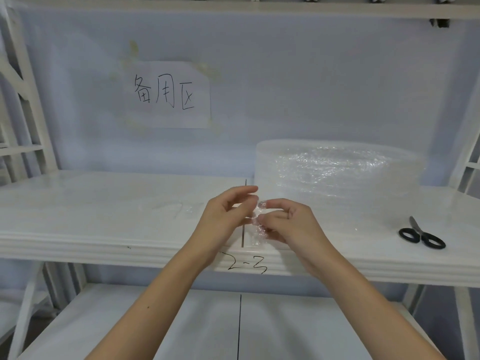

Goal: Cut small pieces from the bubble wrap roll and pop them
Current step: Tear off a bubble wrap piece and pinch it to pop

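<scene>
**Two hands on one cut piece, popping stage**

Both my hands were on the small bubble wrap piece [259,224], held in the air just in front of the bubble wrap roll [337,172], over the shelf [104,229] edge. Left hand [226,216] pinched it between thumb and fingertips; right hand [288,222] pinched the opposite side with curled fingers. My read: gripped from both sides so the bubbles could be squeezed.

Scissors [422,235] lay closed on the shelf, right of the roll and well apart from my hands. Judged parked, since popping needs both hands.

Some thin clear film [181,207] lay left of the roll, too faint to identify.

Writing: paper sign [168,94] on the back wall, up-left of the roll, read "备用区". Shelf edge [246,266] below the roll was marked "2-3".
</scene>
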Demonstrator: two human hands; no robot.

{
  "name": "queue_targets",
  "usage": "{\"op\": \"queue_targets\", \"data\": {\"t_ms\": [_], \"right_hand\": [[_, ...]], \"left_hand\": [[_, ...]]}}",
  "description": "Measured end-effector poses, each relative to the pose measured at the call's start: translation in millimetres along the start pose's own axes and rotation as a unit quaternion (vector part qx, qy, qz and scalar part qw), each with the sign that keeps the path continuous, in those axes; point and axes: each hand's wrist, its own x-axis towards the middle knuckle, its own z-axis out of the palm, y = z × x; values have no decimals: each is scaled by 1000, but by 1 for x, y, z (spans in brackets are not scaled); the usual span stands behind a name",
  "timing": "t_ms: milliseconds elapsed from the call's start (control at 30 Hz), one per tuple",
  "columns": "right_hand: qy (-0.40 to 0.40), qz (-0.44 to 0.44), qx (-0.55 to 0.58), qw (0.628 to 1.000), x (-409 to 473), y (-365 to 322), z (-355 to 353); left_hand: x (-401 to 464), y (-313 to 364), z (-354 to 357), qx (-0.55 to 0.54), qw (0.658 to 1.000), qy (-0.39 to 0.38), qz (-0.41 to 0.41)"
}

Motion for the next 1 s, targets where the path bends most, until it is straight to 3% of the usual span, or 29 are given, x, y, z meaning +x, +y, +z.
{"op": "queue_targets", "data": {"t_ms": [467, 1000], "right_hand": [[-77, -24, -18, 997, 37, 2, 65], [-124, 59, 12, 990, 82, 10, 84]], "left_hand": [[11, -2, -70, 39, 993, 107, 37], [58, -7, -97, 64, 993, 96, 25]]}}
